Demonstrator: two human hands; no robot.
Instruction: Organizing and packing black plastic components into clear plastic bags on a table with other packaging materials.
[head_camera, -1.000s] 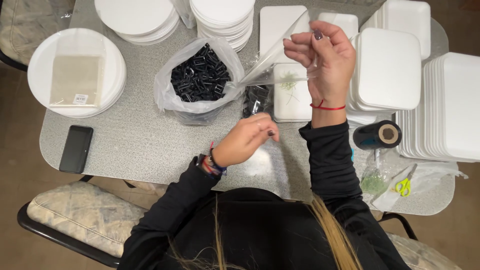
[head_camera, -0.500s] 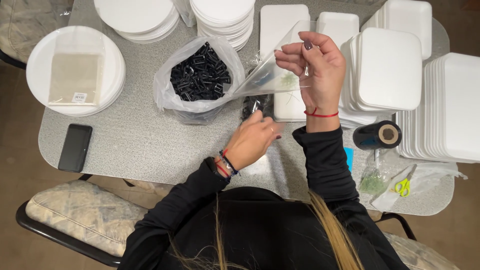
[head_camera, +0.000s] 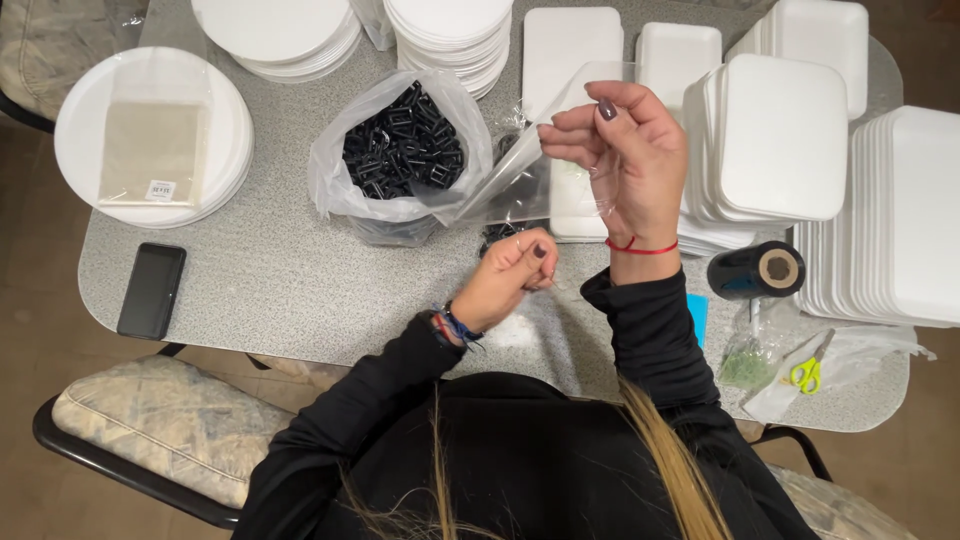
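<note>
On the worktop (head_camera: 280, 290) before you, the open bag of clips (head_camera: 400, 150) sits at the middle, with the phone (head_camera: 151, 290) near the left edge. A plate stack (head_camera: 150, 140) lies to the far left, and behind it stand more plates (head_camera: 450, 30). The trays (head_camera: 780, 140) pile up at your right, the tape roll (head_camera: 757, 271) just in front of them and the scissors (head_camera: 808, 368) nearer you.

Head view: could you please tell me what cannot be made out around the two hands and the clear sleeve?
- Left hand: fingers curled shut; whatever it pinches is hidden inside them.
- Clear plastic sleeve in the right hand: transparent, so any contents are too faint to tell.
- Black pieces in the plastic bag: too small to identify.
- Small black pile behind the left hand: mostly covered by the hand and sleeve.
- Foam tray stack: cut off by the right edge.
</note>
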